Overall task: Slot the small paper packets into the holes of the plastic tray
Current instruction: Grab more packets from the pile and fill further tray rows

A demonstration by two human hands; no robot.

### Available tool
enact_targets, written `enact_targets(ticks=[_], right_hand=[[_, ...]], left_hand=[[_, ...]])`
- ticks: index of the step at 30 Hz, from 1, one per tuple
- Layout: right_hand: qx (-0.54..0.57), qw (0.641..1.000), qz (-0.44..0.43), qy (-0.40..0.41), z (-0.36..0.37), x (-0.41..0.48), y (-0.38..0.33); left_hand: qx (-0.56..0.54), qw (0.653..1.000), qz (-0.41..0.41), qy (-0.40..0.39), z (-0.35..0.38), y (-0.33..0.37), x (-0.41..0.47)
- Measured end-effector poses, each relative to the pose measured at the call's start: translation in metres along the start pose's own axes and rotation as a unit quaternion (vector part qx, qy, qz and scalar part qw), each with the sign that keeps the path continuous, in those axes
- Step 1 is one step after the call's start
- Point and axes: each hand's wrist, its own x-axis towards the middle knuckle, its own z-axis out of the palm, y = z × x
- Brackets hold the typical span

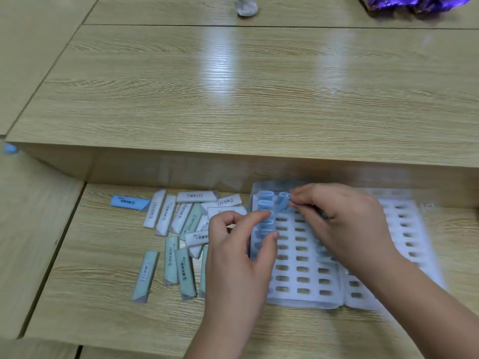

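Right hand [344,224]: thumb and forefinger pinch a light-blue packet [282,202], held on end over the top row of the plastic tray [298,303]. On end probably so it can go down into a hole. The palm faces down and the forearm comes in from lower right across the tray.

Left hand [241,255]: fingers curled, thumb and forefinger tips at the tray's left column, next to the slotted packets [265,196]. It is likely steadying the tray. Cannot tell if it pinches a packet or only presses the edge.

Only a few top-left holes are filled; most are empty, so the task is at an early stage.

Loose packets [178,218] are heaped on the bench [103,320] just left of the tray, close to the left hand for picking up. A second tray [407,229] lies against the first on the right, blurred.
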Motion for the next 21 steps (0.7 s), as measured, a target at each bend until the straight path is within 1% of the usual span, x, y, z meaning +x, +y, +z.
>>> enact_targets(ticks=[3, 7, 10, 13, 15, 17, 19, 21], right_hand=[[-0.035, 0.999, -0.029, -0.011, 0.0, 0.0, 0.0], [-0.046, 0.998, -0.031, -0.03, -0.003, -0.002, -0.013], [-0.018, 1.0, -0.007, -0.008, -0.002, -0.005, -0.038], [0.031, 0.999, -0.011, -0.013, 0.01, -0.006, -0.077], [0.049, 0.997, -0.018, -0.051, 0.024, -0.003, -0.103], [0.034, 0.992, -0.01, -0.123, 0.042, -0.002, -0.123], [0.007, 0.98, 0.003, -0.201, 0.058, 0.001, -0.14], [-0.02, 0.965, 0.027, -0.26, 0.068, 0.006, -0.158]], left_hand=[[-0.007, 1.0, -0.003, -0.004, 0.0, -0.001, 0.0], [-0.022, 1.0, 0.001, -0.009, -0.006, -0.003, -0.002], [-0.038, 0.999, 0.005, -0.002, -0.019, -0.014, -0.008], [-0.037, 0.999, -0.013, 0.036, -0.046, -0.038, -0.016], [-0.018, 0.997, -0.033, 0.074, -0.07, -0.06, -0.022], [0.019, 0.993, -0.047, 0.104, -0.094, -0.084, -0.028], [0.059, 0.989, -0.077, 0.115, -0.112, -0.104, -0.033], [0.114, 0.982, -0.107, 0.105, -0.124, -0.12, -0.035]])
